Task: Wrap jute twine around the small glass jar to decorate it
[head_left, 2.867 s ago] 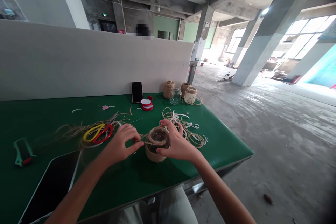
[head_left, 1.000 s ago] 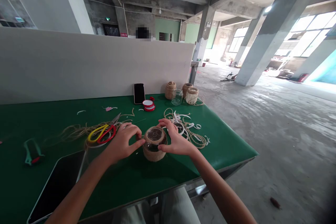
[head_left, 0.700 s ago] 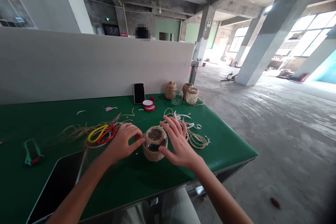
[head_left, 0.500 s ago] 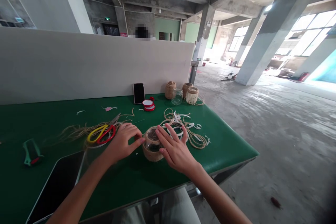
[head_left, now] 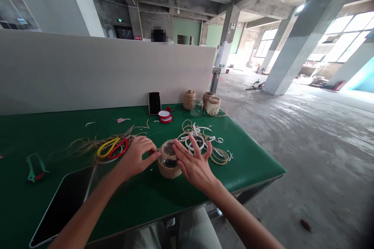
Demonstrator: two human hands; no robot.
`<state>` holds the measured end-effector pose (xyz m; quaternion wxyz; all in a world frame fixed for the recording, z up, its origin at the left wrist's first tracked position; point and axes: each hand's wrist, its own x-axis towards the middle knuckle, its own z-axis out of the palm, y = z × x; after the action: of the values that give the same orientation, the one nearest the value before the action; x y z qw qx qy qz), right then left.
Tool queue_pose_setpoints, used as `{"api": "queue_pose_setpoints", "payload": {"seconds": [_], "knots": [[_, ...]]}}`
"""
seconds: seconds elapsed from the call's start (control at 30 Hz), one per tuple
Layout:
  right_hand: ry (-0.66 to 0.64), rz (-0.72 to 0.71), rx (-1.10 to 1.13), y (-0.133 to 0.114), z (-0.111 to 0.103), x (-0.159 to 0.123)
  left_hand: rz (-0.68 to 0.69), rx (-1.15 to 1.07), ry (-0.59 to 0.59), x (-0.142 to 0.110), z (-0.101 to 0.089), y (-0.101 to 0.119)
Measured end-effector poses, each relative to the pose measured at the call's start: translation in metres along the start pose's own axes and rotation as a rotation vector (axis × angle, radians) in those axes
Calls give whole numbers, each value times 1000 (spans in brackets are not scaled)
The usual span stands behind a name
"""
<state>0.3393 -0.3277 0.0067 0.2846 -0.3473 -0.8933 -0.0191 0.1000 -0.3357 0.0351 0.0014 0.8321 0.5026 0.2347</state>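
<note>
A glass jar [head_left: 168, 160] stands on the green bench top [head_left: 52, 140], its lower part wound with jute twine and its clear upper part bare. My left hand [head_left: 136, 157] rests at the jar's left side, fingers curled on a thin twine strand [head_left: 158, 149]. My right hand [head_left: 193, 163] is against the jar's right side, fingers spread and gripping nothing. Behind my left hand lie yellow-and-red-handled scissors [head_left: 112, 148] on a loose tangle of twine [head_left: 83, 148].
Twine and white strips [head_left: 201, 144] lie right of the jar. A black tablet [head_left: 62, 206] sits at the near left, a green tool [head_left: 36, 168] beyond it. Along the back partition stand a phone [head_left: 154, 103], red-and-white lids [head_left: 164, 114], and several jars.
My right hand has let go of the jar's top and opened, its fingers now spread at the jar's right side. My left hand has stayed in nearly the same place.
</note>
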Motion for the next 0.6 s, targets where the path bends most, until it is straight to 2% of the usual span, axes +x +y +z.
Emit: {"api": "queue_pose_setpoints", "payload": {"seconds": [0.07,0.17,0.27,0.47,0.6], "knots": [[55,44,-13,-5,-1,1,-6,1,7,0,0,0],[176,225,20,-14,-2,4,-10,-2,11,0,0,1],[193,364,106,-21,2,9,-13,-13,18,0,-1,2],[146,404,188,-20,15,17,-18,-29,5,-2,-1,2],[94,381,286,-13,15,19,-15,-56,1,-4,-5,3]]}}
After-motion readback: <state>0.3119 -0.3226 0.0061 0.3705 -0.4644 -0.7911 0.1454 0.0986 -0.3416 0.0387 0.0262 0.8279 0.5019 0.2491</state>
